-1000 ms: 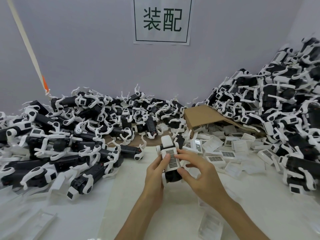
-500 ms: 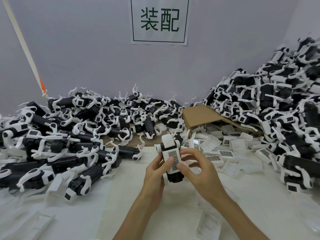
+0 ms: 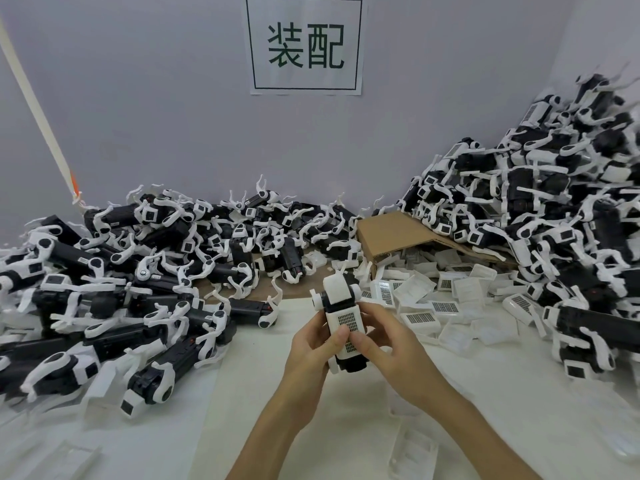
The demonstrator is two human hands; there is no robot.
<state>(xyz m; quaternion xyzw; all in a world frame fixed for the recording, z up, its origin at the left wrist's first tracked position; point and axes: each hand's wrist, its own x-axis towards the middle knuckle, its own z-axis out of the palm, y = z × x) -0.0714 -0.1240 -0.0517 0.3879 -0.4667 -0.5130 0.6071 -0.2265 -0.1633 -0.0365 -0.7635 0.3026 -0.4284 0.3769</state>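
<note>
I hold one black-and-white plastic device (image 3: 341, 308) upright above the white table, at the centre of the head view. A white cover with a dark dotted grid faces me on its front. My left hand (image 3: 313, 351) grips its left side, thumb lying on the cover. My right hand (image 3: 384, 348) grips the right side, its thumb pressing the lower part of the grid. The device's black bottom end shows just below my thumbs.
Heaps of the same devices lie left (image 3: 114, 292) and piled high on the right (image 3: 554, 230). An open cardboard box (image 3: 398, 233) lies behind, with loose white grid covers (image 3: 446, 306) spilled beside it. Clear plastic trays (image 3: 412, 448) sit near my right forearm. A paper sign (image 3: 304, 43) hangs on the wall.
My thumbs have slid down the cover's front, and my right hand has closed in around the device's right side. The device stays in the same place.
</note>
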